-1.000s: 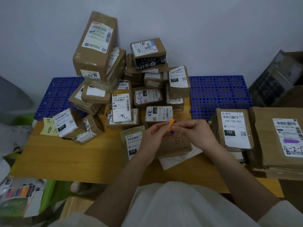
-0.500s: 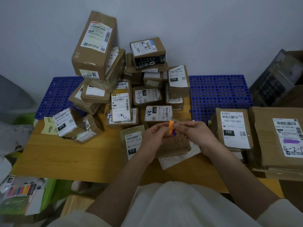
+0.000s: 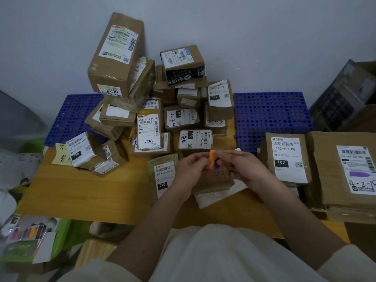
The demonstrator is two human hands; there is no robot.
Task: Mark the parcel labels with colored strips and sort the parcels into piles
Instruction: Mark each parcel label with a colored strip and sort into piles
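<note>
My left hand (image 3: 188, 171) and my right hand (image 3: 243, 169) meet above the wooden table (image 3: 81, 190). Between their fingertips they pinch an orange strip (image 3: 212, 159) and a purple strip (image 3: 216, 164) that overlap. Under the hands lies a brown parcel printed "EASY" (image 3: 215, 180). A parcel labelled 010 (image 3: 162, 176) lies just left of my left hand. At the right sit a parcel labelled 102 (image 3: 289, 159) and a large parcel (image 3: 345, 171) whose label carries a purple strip (image 3: 359, 174).
A tall heap of brown parcels (image 3: 150, 102) fills the table's back, on blue perforated panels (image 3: 272, 117). A 070 parcel (image 3: 80, 148) and a yellow note (image 3: 62, 154) lie at the left. A pack of colored strips (image 3: 28, 234) sits on the floor at lower left.
The orange strip has shifted slightly lower between my fingers, and the purple strip now shows beside it. Both hands stay together over the same parcel.
</note>
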